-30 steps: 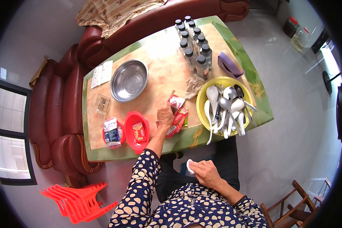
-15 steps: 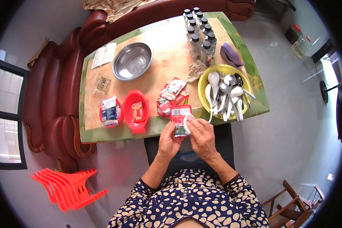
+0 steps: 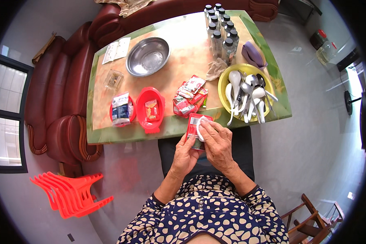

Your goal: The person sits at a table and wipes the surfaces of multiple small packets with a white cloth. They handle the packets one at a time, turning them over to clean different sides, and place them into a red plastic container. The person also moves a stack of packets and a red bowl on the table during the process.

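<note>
Near centre frame, we log left hand (image 3: 184, 154) pinching a red packet (image 3: 193, 125), right hand (image 3: 217, 140) fingers curled over a white cloth (image 3: 200, 130) against it; wiping seems partway, with one orange packet (image 3: 152, 110) in the red bowl (image 3: 140, 107) and the packet pile (image 3: 190, 95) apparently left.

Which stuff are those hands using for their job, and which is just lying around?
In use:
red packet, in the left hand
white wad, maybe cloth, pressed to it by the right hand
heap of similar packets nearby, probably

Seemingly just lying about:
metal bowl
yellow basin of spoons
dark-capped bottles
purple case
</note>
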### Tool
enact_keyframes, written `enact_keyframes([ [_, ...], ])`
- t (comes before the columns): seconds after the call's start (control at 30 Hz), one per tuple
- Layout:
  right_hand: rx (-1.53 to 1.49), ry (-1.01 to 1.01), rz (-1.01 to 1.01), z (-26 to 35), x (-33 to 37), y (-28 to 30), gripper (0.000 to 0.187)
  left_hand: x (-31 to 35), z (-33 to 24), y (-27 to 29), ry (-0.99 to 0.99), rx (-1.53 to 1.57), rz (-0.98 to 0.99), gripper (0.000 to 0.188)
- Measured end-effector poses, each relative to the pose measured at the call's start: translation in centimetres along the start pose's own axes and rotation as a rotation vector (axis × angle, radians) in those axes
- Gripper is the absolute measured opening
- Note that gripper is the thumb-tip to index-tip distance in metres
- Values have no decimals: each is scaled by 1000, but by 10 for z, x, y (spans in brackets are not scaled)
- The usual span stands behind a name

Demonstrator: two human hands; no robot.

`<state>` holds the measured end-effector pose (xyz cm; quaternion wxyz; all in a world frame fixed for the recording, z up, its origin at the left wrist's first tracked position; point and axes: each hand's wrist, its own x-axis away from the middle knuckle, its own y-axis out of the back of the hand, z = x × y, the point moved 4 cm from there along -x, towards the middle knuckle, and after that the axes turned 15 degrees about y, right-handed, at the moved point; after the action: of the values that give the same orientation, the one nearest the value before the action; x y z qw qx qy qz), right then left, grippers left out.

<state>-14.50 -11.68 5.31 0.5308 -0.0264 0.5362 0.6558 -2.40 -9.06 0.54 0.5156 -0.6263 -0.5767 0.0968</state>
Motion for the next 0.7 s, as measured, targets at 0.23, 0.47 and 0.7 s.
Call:
enact_keyframes([
  [0.23,-149,207,160,5,-3,0,44,12,-6,3,53,-85,6,46],
  [0.47,44,66,47,3,-14,1,43,14,0,5,66,-40,69,52],
  [0.7,92,-75,16,0,0,6,45,14,0,-2,38,-8,83,50],
])
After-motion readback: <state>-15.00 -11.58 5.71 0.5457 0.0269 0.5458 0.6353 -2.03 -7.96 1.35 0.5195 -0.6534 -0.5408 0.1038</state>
